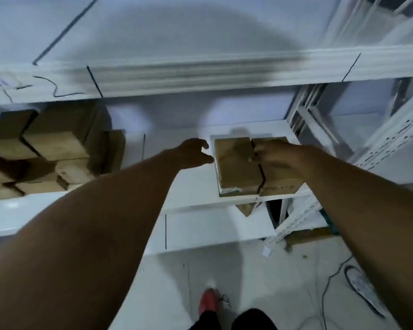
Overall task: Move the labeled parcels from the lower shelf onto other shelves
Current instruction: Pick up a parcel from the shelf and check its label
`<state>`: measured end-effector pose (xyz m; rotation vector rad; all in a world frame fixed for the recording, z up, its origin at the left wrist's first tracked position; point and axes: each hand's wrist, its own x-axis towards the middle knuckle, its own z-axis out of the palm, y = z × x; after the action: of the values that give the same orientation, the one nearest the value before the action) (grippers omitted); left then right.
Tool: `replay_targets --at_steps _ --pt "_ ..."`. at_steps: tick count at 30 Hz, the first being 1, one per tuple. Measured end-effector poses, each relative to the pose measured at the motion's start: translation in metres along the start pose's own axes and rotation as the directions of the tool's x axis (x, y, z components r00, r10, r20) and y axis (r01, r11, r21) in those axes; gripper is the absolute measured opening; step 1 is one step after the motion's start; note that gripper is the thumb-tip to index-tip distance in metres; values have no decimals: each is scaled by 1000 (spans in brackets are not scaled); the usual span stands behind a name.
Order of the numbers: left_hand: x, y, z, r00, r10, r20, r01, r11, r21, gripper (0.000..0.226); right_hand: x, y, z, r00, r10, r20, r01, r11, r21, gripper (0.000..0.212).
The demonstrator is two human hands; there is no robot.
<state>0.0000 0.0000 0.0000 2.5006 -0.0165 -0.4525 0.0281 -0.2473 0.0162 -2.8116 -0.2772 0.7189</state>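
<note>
Two brown cardboard parcels lie side by side on a white shelf [196,184] at the right: a left parcel [236,165] and a right parcel [281,182]. My right hand [275,154] rests on top of the right parcel with its fingers curled over the gap between the two. My left hand [193,152] hovers just left of the left parcel, fingers apart, holding nothing. A flat white item lies under the two parcels. The picture is blurred by motion.
A heap of several brown parcels [45,151] fills the left of the same shelf. An upper shelf [200,72] runs across above. A lower shelf [212,229] sits below. Perforated white uprights [389,136] stand at the right. Cables and a shoe [362,289] lie on the floor.
</note>
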Motion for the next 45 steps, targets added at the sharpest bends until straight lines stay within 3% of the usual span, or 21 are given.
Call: replay_targets --at_steps 5,8,12,16,20,22,25,32,38,41,45 --pt "34 17 37 994 -86 73 85 996 14 68 28 18 16 993 114 42 -122 934 336 53" --pt "49 20 65 990 -138 20 139 982 -128 86 45 23 27 976 203 84 -219 857 467 58" --pt "60 32 104 977 -210 -31 196 947 -254 109 62 24 44 927 332 172 -360 666 654 49" --pt "76 45 128 969 -244 -39 234 958 -166 115 70 23 49 881 429 199 -406 471 783 26" --pt "86 64 144 929 -369 -22 363 921 -141 134 71 24 47 864 474 172 -386 402 830 15" --pt "83 71 154 897 -436 -68 419 890 -180 132 67 22 46 866 447 224 -399 347 849 17" --pt "69 72 179 868 -458 -191 419 882 -214 124 54 20 45 900 282 334 -403 240 883 20" --pt "61 63 203 848 -411 -334 372 911 -177 123 47 30 44 925 230 303 -344 165 924 42" --pt "64 66 212 772 -452 -447 417 891 -182 129 49 34 51 934 201 295 -318 91 944 18" --pt "65 61 214 763 -452 -462 437 888 -145 134 51 37 55 940 177 291 -303 49 952 25" --pt "67 65 211 726 -536 -431 513 840 -179 148 50 43 58 944 151 292 -299 24 954 15"
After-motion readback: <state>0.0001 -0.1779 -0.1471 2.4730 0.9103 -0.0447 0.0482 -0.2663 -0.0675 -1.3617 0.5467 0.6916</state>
